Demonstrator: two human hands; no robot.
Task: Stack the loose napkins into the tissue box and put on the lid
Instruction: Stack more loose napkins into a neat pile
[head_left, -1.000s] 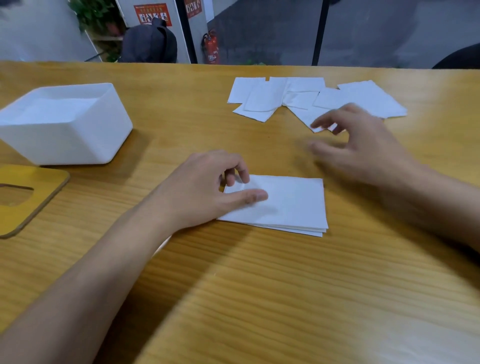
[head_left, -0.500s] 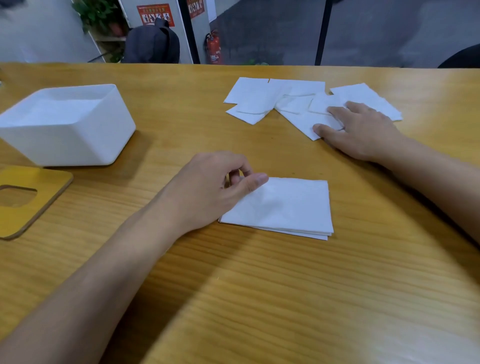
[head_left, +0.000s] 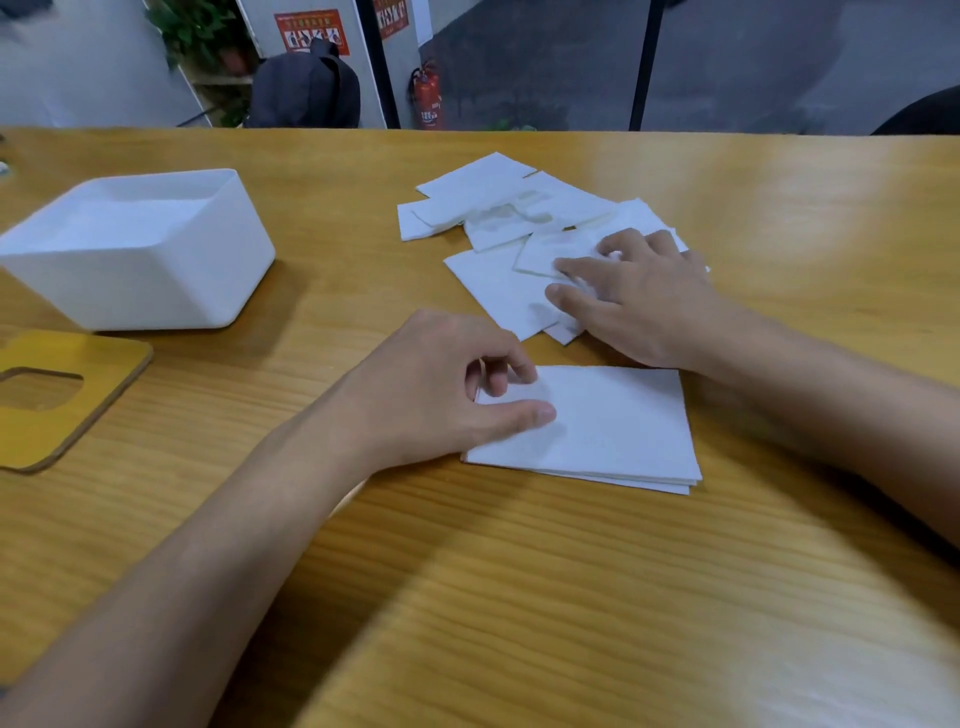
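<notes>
- Pressing down on the neat stack (head_left: 608, 426) of napkins, the left hand (head_left: 441, 384) lays its thumb flat across the top sheet. Its other fingers are curled in tight at the stack's far left corner, so the hand grips that corner.
- The right hand (head_left: 644, 301) lies palm down on the loose napkins (head_left: 498, 208), its fingers spread and nearly straight, pressing on the nearest sheets. A little white paper shows between the fingers. It is an open hand and clasps nothing.
- The neat stack sits square on the table (head_left: 519, 597) in front of the person, its edges lined up, with several layers showing at the near right corner.
- The loose napkins lie overlapping and askew just beyond the stack, fanned out toward the far side. The nearest sheet almost reaches the stack's far edge.
- The tissue box (head_left: 140, 249), white and open at the top, stands well apart to the left.
- The lid (head_left: 104, 384), a yellow board with a cut-out slot, lies flat on the table just in front of the box, off it.
- Beyond the table's far edge are a dark backpack (head_left: 306, 88) and a red fire extinguisher (head_left: 428, 101).
</notes>
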